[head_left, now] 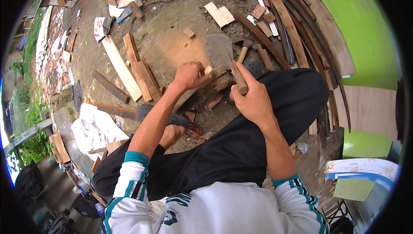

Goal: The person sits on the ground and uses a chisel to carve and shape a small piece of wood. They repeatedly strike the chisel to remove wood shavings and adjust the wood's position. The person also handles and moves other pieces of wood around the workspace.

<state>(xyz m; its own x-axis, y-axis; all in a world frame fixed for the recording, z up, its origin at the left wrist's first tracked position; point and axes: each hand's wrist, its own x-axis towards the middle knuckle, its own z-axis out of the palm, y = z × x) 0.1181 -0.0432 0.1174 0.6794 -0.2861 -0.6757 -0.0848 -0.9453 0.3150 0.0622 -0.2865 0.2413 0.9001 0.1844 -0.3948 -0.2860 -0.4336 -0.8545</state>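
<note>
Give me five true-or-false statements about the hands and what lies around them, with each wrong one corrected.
1. The right hand holds a wooden-handled tool. True.
2. The left hand grips the hammer. False: it is curled on a piece of wood; the hammer is out of both hands.
3. Sawdust is spread beyond the left hand. True.
4. The crumpled white cloth lies to the person's right. False: it lies to the left.
5. The trousers are black. True.

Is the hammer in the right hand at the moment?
No, the right hand holds a different wooden-handled tool, while the hammer lies out beyond that hand.
</note>
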